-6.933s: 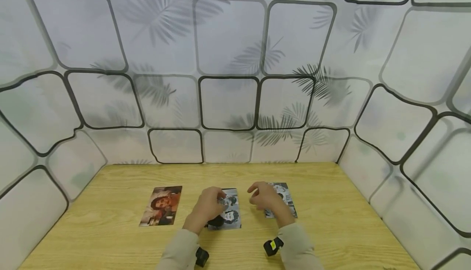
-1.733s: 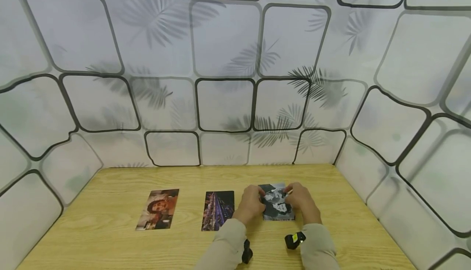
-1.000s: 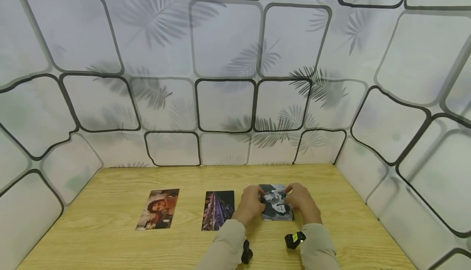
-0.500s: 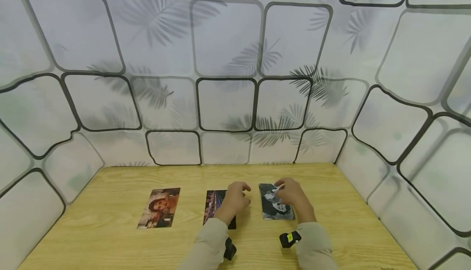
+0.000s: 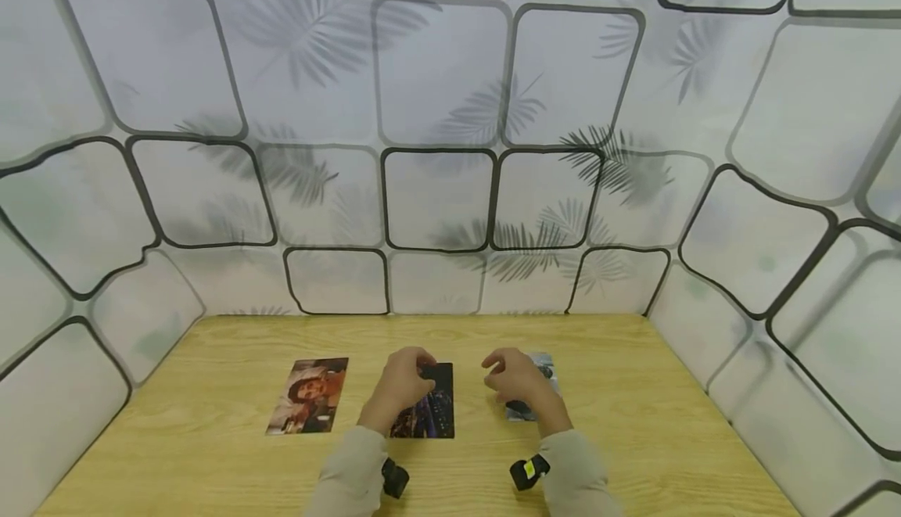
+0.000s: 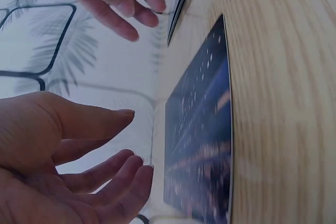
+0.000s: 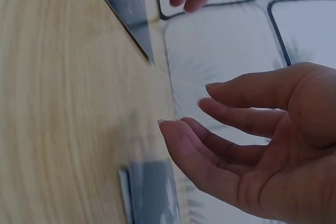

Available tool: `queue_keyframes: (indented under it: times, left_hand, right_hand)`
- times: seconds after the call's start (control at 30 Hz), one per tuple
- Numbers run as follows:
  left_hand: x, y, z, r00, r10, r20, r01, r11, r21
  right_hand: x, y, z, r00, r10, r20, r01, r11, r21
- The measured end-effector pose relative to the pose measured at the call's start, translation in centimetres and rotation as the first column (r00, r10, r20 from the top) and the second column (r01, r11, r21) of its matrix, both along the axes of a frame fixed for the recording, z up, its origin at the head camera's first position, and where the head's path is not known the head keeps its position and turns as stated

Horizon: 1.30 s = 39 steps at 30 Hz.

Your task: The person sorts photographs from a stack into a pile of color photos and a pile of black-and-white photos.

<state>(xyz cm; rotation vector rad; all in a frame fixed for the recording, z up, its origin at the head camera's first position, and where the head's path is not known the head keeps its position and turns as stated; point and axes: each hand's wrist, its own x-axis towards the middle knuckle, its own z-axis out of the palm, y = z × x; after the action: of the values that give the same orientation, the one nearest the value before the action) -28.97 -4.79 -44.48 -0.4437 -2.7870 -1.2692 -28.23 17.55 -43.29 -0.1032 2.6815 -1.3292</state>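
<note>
My left hand (image 5: 401, 384) hovers over the left part of a dark night-city photo (image 5: 432, 411), its fingers bent loosely with nothing between them. In the left wrist view a gap shows between those fingers and the photo (image 6: 202, 129), which lies flat. My right hand (image 5: 517, 380) is above the left side of a black-and-white photo (image 5: 545, 368) and hides much of it. Thumb and fingers stand apart there, holding nothing. The right wrist view shows photos (image 7: 152, 192) stacked below that hand. A warm-toned portrait photo (image 5: 310, 396) lies farther left, untouched.
The photos lie in a row on a light wood-grain table (image 5: 605, 470). A patterned curtain (image 5: 436, 196) with leaf prints encloses the back and both sides. Small black cameras (image 5: 529, 472) sit at the wrists.
The middle spot showed a black-and-white photo earliest; now the night-city photo shows there. Both hands were at the right photo a second ago; they have let go and moved left, left hand first.
</note>
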Motion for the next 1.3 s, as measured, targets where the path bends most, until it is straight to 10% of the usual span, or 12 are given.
queue_keyframes:
  times: [0.63, 1.3]
  left_hand:
    - [1.2, -4.4, -1.3, 0.984, 0.083, 0.157, -0.089, 0.995, 0.035]
    - [1.5, -5.5, -1.5, 0.970, 0.119, 0.211, -0.141, 0.986, 0.090]
  right_hand:
    - [0.1, -4.7, -1.7, 0.988, 0.128, 0.086, -0.114, 0.982, -0.152]
    - [0.4, -5.2, -1.3, 0.988, 0.131, 0.085, -0.125, 0.990, -0.068]
